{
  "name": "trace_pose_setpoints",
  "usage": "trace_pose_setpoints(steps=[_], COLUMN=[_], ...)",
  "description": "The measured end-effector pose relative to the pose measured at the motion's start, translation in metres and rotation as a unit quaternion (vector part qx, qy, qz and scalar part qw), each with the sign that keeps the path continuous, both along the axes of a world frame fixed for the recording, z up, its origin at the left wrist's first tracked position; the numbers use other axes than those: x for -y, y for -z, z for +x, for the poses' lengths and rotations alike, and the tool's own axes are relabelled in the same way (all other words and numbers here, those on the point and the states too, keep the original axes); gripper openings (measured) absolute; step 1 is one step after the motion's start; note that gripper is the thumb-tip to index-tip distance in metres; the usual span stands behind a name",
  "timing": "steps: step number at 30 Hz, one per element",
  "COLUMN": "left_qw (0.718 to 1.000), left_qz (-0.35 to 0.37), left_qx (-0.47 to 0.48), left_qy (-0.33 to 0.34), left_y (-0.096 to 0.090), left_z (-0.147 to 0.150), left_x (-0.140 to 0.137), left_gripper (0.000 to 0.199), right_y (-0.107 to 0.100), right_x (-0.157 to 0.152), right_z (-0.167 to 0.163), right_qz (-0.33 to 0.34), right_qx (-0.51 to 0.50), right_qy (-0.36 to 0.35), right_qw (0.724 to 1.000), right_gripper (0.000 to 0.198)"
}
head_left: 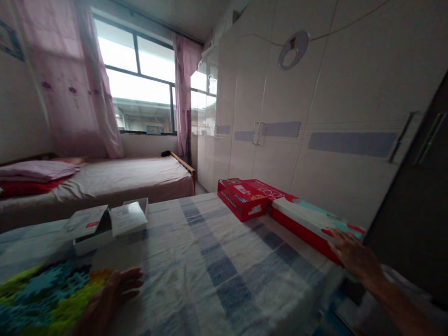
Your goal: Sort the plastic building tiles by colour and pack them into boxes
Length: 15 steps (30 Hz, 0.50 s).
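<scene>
My left hand [116, 289] lies flat, fingers apart, on the blue-and-white checked bedsheet [220, 266], right beside a pile of green, blue and yellow foam puzzle pieces [41, 302]. My right hand [355, 259] rests with fingers spread on the near end of a long red-and-white flat box [306, 219] at the bed's right edge. A smaller red box [241, 197] lies on the far end of that long box. An open white cardboard box [108, 223] with its flaps up sits beyond my left hand.
A second bed [110, 179] with folded pink and red bedding stands under the window with pink curtains. A white wardrobe wall [317, 111] runs along the right; a dark door [423, 190] stands close at the right.
</scene>
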<state>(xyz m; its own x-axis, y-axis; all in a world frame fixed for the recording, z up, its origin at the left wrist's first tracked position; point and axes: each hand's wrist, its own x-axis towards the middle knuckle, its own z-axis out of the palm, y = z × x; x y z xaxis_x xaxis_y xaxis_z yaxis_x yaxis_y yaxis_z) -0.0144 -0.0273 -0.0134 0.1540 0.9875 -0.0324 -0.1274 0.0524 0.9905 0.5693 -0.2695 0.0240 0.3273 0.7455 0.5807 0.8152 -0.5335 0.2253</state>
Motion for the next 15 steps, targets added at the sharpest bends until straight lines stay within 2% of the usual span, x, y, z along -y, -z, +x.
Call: trace_pose_setpoints(steps=[6, 10, 13, 15], left_qw=[1.0, 1.0, 0.999, 1.0], left_qz=[-0.009, -0.017, -0.029, -0.023], left_qx=[0.014, 0.016, 0.019, 0.02], left_qy=[0.003, 0.012, 0.005, 0.002], left_y=[0.002, 0.003, 0.001, -0.005], left_z=[0.0, 0.001, 0.002, 0.003], left_x=[0.0, -0.006, -0.007, -0.002], left_gripper=[0.046, 0.05, 0.052, 0.051], right_y=[-0.008, -0.011, -0.015, -0.02], right_x=[0.009, 0.016, 0.026, 0.037], right_z=[-0.02, -0.048, -0.073, -0.085], right_qz=[-0.033, -0.055, -0.051, -0.025], right_qx=[0.05, 0.06, 0.04, 0.013], right_qy=[0.0, -0.028, -0.05, -0.063], right_qw=[0.998, 0.996, 0.997, 0.998], right_gripper=[0.045, 0.046, 0.044, 0.037])
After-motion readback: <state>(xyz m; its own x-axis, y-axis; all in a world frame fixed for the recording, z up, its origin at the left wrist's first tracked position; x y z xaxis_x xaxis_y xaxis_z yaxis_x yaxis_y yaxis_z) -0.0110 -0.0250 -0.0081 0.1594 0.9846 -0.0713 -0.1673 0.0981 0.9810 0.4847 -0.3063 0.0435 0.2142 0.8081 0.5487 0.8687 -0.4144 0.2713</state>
